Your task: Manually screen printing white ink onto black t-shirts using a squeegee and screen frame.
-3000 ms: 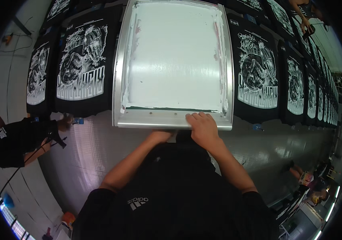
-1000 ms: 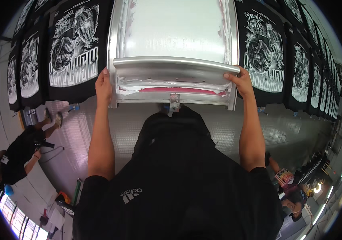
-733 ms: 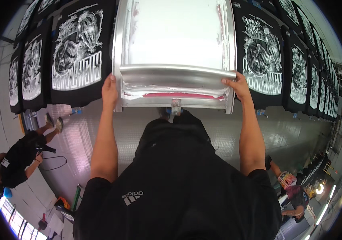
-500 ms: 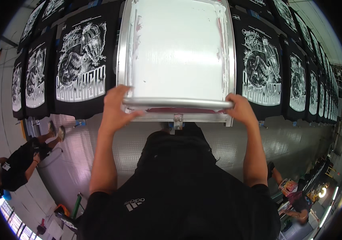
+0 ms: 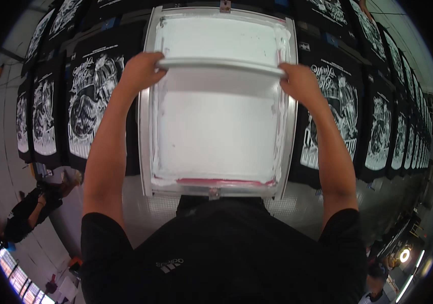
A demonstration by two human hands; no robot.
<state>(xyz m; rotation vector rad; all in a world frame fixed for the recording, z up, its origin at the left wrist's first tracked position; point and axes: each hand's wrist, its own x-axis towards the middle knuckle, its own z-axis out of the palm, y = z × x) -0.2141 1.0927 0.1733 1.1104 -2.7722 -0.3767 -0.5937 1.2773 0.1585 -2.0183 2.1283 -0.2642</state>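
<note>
The squeegee (image 5: pixel 221 64) spans the far half of the metal frame (image 5: pixel 287 119). At the frame's near edge sit a small metal block (image 5: pixel 214 192) and a reddish strip (image 5: pixel 216 181); white paste (image 5: pixel 216 137) coats its middle. The left hand's (image 5: pixel 144 72) grip is clamped on the squeegee's left end, the right hand's (image 5: pixel 297 82) on its right. Black printed shirts (image 5: pixel 87 109) flank the frame, others lying farther out.

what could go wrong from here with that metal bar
Held only at its ends by the left grip and right grip, the metal bar might skew if one pushes harder. White paste inside the frame sits near both, so they could get smeared. The forearms reach over printed black shirts and might brush them.
</note>
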